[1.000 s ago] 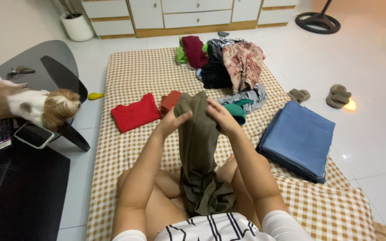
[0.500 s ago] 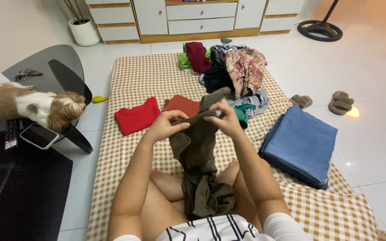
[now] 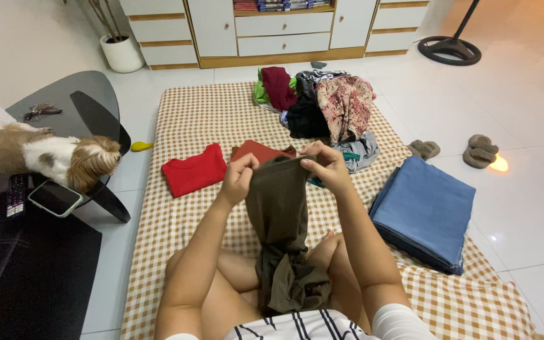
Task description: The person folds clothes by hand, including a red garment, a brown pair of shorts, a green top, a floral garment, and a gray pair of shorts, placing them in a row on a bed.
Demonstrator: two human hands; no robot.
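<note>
I sit cross-legged on a brown-and-white checked mat (image 3: 196,113). An olive-green garment (image 3: 279,214) hangs from both hands down into my lap. My left hand (image 3: 240,177) pinches its top left corner and my right hand (image 3: 323,165) pinches the top right corner, holding the top edge stretched flat. Just beyond the hands lie a folded red shirt (image 3: 194,170) and a folded rust-red piece (image 3: 260,152).
A heap of unfolded clothes (image 3: 322,104) lies at the mat's far end. Folded blue fabric (image 3: 424,211) rests on the right. A small dog (image 3: 45,157) lies on a dark table (image 3: 77,107) with a phone (image 3: 54,198) and remote. Slippers (image 3: 481,151), white drawers and a fan base stand beyond.
The garment's top, first bunched upright between my hands, was folded over and is now spread flat between both hands. The hands moved slightly apart.
</note>
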